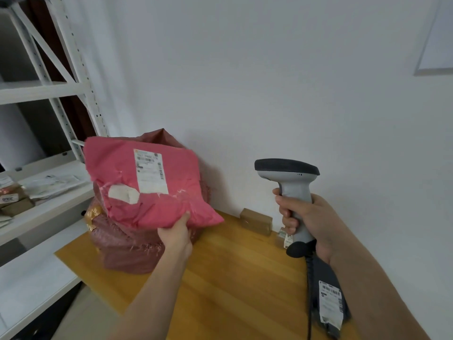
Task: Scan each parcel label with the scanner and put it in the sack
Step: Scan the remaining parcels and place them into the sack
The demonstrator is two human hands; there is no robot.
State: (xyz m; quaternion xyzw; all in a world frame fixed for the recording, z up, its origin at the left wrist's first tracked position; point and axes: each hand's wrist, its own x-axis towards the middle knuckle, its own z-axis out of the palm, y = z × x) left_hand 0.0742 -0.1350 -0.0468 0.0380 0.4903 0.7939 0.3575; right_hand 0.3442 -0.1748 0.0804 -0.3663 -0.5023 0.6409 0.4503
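1. My left hand holds the pink parcel by its lower edge, grip clamped on the plastic, thumb on the near face. The parcel is raised off the worktop.
2. The parcel's white label faces me, upright, at 12 o'clock from my left hand. A smaller white patch sits at 8 o'clock from the label.
3. The sack stands on the worktop directly behind and below the parcel, at the worktop's 10 o'clock corner.
4. My right hand holds the scanner, grip clamped round its handle. The head points toward 9 o'clock, at the parcel, well apart from it.
5. The scanner cable hangs down from the handle base.
6. A dark parcel with its own label lies on the worktop at 6 o'clock from the scanner.
7. A brown box lies against the wall, between the sack and the scanner.
8. A white shelf at 9 o'clock carries more parcels.
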